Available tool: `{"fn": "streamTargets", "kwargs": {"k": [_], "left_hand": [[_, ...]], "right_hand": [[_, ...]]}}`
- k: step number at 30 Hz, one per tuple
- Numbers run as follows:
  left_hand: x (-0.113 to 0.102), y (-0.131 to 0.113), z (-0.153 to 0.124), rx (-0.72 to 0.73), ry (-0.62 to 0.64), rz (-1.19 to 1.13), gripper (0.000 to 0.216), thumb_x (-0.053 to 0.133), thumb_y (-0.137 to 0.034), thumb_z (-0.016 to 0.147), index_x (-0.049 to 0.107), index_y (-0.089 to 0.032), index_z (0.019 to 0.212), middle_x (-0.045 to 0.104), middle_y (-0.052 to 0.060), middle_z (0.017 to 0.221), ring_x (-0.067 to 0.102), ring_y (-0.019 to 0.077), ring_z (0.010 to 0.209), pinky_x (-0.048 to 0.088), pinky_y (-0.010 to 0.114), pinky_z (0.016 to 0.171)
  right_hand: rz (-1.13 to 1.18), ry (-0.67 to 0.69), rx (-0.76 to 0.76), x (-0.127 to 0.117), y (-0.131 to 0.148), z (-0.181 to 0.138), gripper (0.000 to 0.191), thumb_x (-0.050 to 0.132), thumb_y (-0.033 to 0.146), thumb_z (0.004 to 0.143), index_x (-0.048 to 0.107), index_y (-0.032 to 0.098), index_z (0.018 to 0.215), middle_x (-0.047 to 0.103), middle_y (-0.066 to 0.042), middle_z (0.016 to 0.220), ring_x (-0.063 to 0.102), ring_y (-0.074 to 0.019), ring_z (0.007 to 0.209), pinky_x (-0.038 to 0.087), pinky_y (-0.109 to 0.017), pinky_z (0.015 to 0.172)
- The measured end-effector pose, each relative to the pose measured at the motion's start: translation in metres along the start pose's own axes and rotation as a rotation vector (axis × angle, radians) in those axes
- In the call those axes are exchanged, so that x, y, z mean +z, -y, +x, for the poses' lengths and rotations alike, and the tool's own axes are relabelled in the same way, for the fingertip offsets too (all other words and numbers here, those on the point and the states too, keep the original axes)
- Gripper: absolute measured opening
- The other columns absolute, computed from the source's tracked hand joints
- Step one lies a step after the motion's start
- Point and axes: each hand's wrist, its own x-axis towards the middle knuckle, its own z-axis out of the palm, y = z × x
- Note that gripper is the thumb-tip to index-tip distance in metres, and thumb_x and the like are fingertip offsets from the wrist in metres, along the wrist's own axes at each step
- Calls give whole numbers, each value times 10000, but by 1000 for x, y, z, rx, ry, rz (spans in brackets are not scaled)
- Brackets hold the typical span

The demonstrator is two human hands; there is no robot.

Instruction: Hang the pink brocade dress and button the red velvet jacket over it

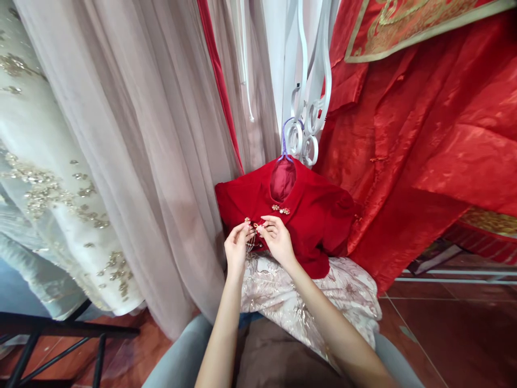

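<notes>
A red velvet short-sleeved jacket (307, 229) hangs on a purple hanger (285, 143) in front of me. Near its collar, a jewelled frog button (281, 209) joins the two front edges. Lower on the front, my left hand (237, 242) pinches one jewelled half of a second frog button (247, 221). My right hand (278, 237) pinches the other half, which ends in a small loop (256, 226). The two halves look apart. Thin beaded strands dangle by my left fingers. Beneath the jacket, a pale, gold-patterned skirt (291, 291) spreads over my lap.
A white scrolled metal stand (311, 113) rises behind the hanger. Long greyish-pink drapery (161, 161) and a white gown with gold sequins (60, 178) hang left; red satin garments (404, 140) hang right. Black metal legs (99, 355) stand on the tiled floor (464, 334) at lower left.
</notes>
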Motion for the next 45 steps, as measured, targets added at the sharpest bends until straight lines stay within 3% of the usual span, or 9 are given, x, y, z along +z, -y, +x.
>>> {"fn": "streamTargets", "kwargs": {"k": [5,12,18,25,32,39,45], "left_hand": [[1,-3,-1,2,37,3,281,674,-349,712,707,-134,888,710,101,982,674,190,884,538,344,841],[1,-3,-1,63,35,97,304,739,-299,642,700,-136,895,719,98,969,672,209,904,517,366,882],[0,-5,-1,117,34,167,280,720,-292,658,712,-122,880,733,100,922,683,210,870,534,366,857],[-5,-8,2,126,120,258,271,707,-296,674,741,-134,889,743,85,889,689,217,840,540,365,844],[-12,-16,14,-7,352,156,296,735,-330,678,736,-150,913,736,84,937,684,218,872,552,347,818],[-6,-4,10,-54,295,37,301,759,-309,660,720,-155,916,723,54,914,671,153,774,558,284,754],[-4,-8,18,16,339,151,320,740,-336,673,709,-143,927,720,75,936,672,190,821,554,333,785]], "right_hand": [[-83,112,-36,-3,4,0,273,612,286,777,569,208,1035,601,-17,850,619,-119,692,557,-257,660],[-209,-17,-102,4,10,-1,237,575,274,815,608,195,1036,612,-48,899,624,-133,738,565,-259,662],[-269,-3,-143,1,18,-1,248,571,254,818,619,194,1054,624,-50,899,620,-147,786,573,-263,665],[-246,29,-207,-3,13,2,257,549,226,823,620,211,1069,573,-41,925,603,-149,857,579,-294,766],[-102,126,-171,-7,5,15,394,615,174,738,575,204,1129,539,13,814,581,-118,748,540,-261,725],[-22,175,-161,-9,-1,16,331,567,164,766,593,207,1094,511,9,824,556,-109,724,503,-233,662],[-58,193,-205,-8,-6,19,261,531,169,803,576,216,1055,493,2,850,523,-97,648,491,-226,589]]}}
